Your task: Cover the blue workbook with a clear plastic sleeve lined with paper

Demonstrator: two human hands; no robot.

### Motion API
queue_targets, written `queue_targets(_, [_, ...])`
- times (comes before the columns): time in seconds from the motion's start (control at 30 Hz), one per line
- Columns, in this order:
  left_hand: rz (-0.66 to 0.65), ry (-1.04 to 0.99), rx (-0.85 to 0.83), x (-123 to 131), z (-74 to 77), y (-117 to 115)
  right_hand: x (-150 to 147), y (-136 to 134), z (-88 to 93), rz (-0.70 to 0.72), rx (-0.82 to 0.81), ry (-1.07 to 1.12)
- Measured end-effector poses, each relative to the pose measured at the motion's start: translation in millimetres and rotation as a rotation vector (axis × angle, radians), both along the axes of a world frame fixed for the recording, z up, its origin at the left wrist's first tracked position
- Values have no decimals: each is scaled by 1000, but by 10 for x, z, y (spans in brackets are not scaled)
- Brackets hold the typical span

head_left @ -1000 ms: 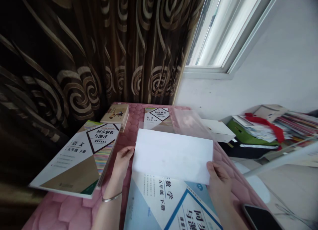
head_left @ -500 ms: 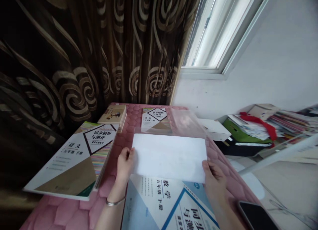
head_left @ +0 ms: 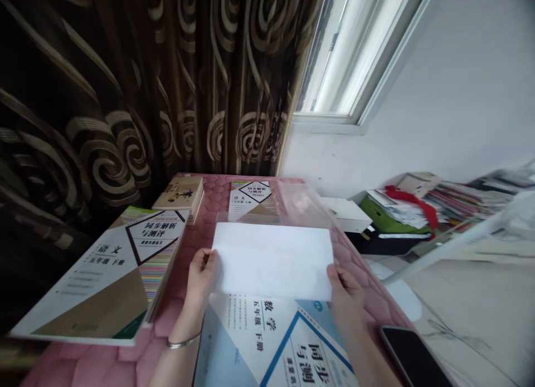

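A blank white sheet (head_left: 271,259) is stretched between both hands, above a blue-and-white workbook (head_left: 267,348). My left hand (head_left: 201,275) pinches its left edge between thumb and fingers; a silver bangle circles that wrist. At the right edge, my right hand (head_left: 345,287) grips the same sheet, thumb on top. The sheet hides the workbook's upper part. Just beyond it lies clear plastic film (head_left: 301,203), partly over a smaller brown-and-white workbook (head_left: 251,202). Whether the film is joined to the sheet, I cannot tell.
Left on the pink quilted cover (head_left: 100,365) lies a thick stack of brown-and-white workbooks (head_left: 104,275), with small tan books (head_left: 180,196) behind. A phone (head_left: 412,353) is at the right edge. Past it stand a white box (head_left: 346,214) and piled papers (head_left: 401,209). A patterned curtain (head_left: 137,97) hangs behind.
The camera view has turned slightly right, so everything sits further left in the picture. Both hands keep their hold on the white sheet, which stays in nearly the same place over the workbook.
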State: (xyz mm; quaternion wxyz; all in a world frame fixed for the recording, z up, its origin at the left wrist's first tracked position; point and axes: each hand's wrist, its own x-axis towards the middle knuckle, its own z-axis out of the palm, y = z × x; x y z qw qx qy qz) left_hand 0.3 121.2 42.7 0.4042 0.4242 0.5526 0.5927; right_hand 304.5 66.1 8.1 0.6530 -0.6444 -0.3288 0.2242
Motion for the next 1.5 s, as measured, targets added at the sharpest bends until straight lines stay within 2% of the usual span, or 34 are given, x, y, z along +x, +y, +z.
queue_targets(0.2, [-22,-59,-17,8,-30,-24,-32,51,45,-10,14,-123])
queue_targets(0.3, [-6,-1,28,-8,-64,-1,-38,60,59,-20,4,-169])
queue_targets(0.43, [23,84,95,-5,-78,25,-41,36,89,7,61,-107])
queue_targets(0.53, [30,33,83,21,-24,3,-37,21,115,12,101,-69])
queue_targets(0.63, [25,-102,21,44,83,-47,-31,20,131,7,90,-104])
queue_targets(0.73, [-60,-189,-45,34,154,-78,-27,19,129,5,88,-125])
queue_targets(0.83, [-134,-134,-75,-10,116,-55,-10,15,104,20,108,-100])
queue_targets(1.03, [-118,-35,43,-37,-20,37,50,14,56,105,94,-34])
queue_targets(1.33, [-84,-55,56,27,14,28,-69,65,97,-50,66,-184])
queue_targets(1.4, [-71,-39,69,29,7,30,-74,64,112,-39,78,-162])
queue_targets(1.5, [-63,-16,87,23,-28,41,-50,34,132,53,106,-82])
